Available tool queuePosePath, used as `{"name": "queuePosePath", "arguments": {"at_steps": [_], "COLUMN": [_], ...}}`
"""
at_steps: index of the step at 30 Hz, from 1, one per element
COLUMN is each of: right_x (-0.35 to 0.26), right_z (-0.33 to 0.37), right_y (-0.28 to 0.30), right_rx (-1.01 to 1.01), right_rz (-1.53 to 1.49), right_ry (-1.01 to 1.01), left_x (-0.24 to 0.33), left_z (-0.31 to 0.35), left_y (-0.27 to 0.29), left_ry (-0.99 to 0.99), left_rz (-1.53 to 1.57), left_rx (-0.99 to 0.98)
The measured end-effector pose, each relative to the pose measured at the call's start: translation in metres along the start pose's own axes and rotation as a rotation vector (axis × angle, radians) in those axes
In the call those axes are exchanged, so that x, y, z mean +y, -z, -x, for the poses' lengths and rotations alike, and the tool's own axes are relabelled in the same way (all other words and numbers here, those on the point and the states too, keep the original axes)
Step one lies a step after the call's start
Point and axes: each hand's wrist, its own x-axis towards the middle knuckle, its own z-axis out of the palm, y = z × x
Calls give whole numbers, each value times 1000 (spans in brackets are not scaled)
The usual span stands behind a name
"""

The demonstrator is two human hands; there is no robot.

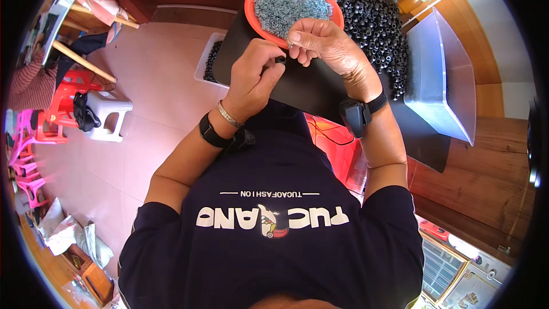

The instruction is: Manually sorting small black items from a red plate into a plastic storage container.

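My left hand [251,74] is closed, with a small round black plastic piece [280,59] held between thumb and forefinger. Close beside it, my right hand [326,46] pinches a tiny silvery bit [290,46], mostly covered by the fingertips; it looks like a metal spring. Just beyond both hands, a red oval bowl [250,12] holds a heap of small silvery springs [291,4]. To the right of the bowl, a large pile of black ring-like plastic pieces [369,20] spreads over the dark tabletop [311,83].
A translucent plastic bin [437,74] stands on its side at the table's right. Left of the table, a white tub [201,68] holds more black pieces. Red and white stools [111,114] stand at the left, near another seated person [34,88]. A red container [337,143] sits under the table.
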Motion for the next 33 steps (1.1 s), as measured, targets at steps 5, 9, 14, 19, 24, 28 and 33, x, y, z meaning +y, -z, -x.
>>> {"name": "queuePosePath", "arguments": {"at_steps": [5, 9, 14, 19, 24, 28, 33], "right_x": [1, 4, 2, 2, -3, -5, -4], "right_z": [-1, -3, -2, -1, 1, 2, 2], "right_y": [-5, -7, -10, -13, -6, -5, -4], "right_rx": [32, 42, 9, 26, -41, -44, -53], "right_rz": [53, 159, 162, 158, 20, -8, 26], "right_ry": [32, 88, 93, 128, 81, 47, 38], "left_x": [-2, -1, -3, 0, 0, 0, -3], "left_z": [-6, -8, -7, -4, -2, -3, -2], "left_y": [3, 4, 2, 5, 4, 3, 4], "left_ry": [-138, -103, -79, -6, 1, -3, -3], "left_rz": [55, 95, 100, 89, 71, 68, 71], "left_rx": [-34, -72, -51, -56, -27, -26, -34]}}
